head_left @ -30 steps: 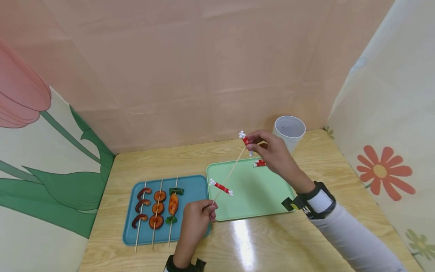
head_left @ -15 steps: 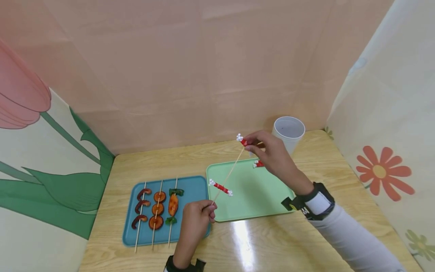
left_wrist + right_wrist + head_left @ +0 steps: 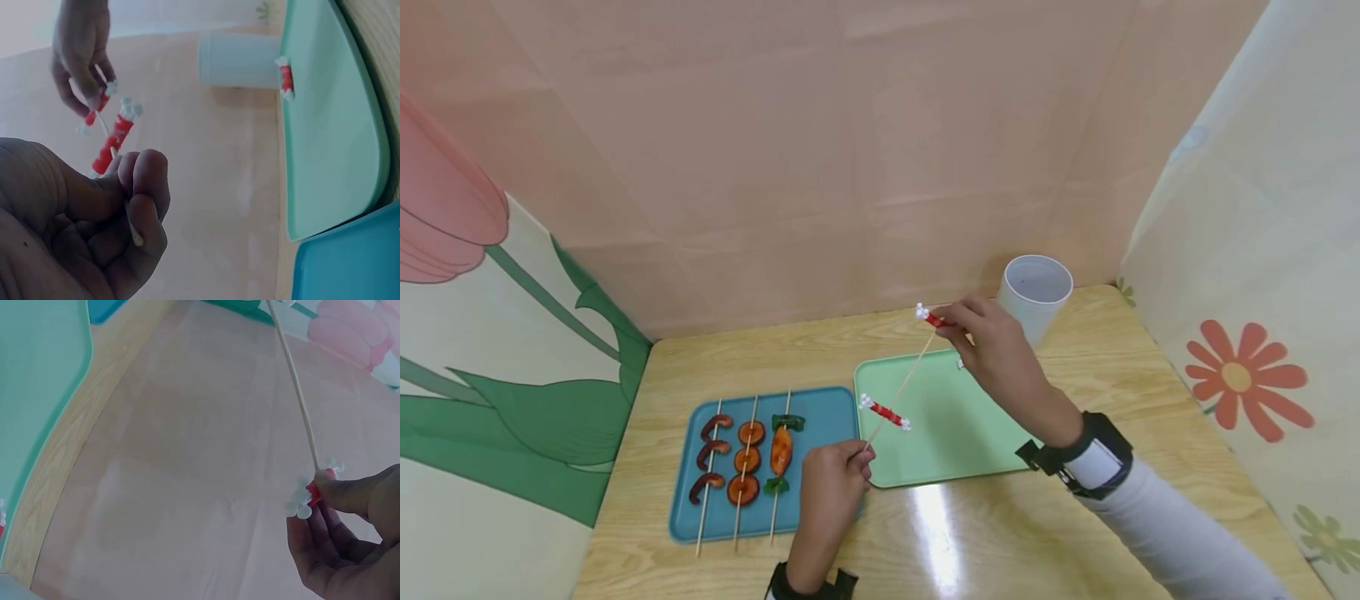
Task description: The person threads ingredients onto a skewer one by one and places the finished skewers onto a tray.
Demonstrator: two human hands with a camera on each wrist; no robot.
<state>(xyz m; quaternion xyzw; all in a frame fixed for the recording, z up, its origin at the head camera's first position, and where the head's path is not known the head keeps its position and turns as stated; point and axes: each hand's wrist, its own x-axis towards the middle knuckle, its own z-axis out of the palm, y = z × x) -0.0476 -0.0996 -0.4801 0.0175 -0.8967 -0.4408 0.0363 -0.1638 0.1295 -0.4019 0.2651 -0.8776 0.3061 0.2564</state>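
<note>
My left hand (image 3: pixel 829 492) grips a thin wooden skewer (image 3: pixel 914 367) near its lower end, above the seam between the two trays. Partway up the skewer sits a red piece with white knobbed ends (image 3: pixel 886 412), threaded crosswise. At the skewer's upper tip my right hand (image 3: pixel 1003 358) pinches a second such red piece (image 3: pixel 314 492) between thumb and fingers. In the right wrist view the stick meets this piece by the thumb; how deep the tip goes is hidden. A third red piece (image 3: pixel 286 77) lies on the green tray (image 3: pixel 925 467), mostly covered by my right hand in the head view.
On the left, a blue tray (image 3: pixel 681 508) carries a skewer of curled brown pieces (image 3: pixel 712 450), one of round slices (image 3: pixel 747 460) and one with an orange piece between green ones (image 3: pixel 782 452). Behind the green tray stands a white cup (image 3: pixel 1036 292). Printed sheets wall the wooden table (image 3: pixel 1000 542).
My right hand has moved slightly down and left, and its red piece has tilted flatter. The third piece is now nearly hidden behind that hand. The left hand stays almost still.
</note>
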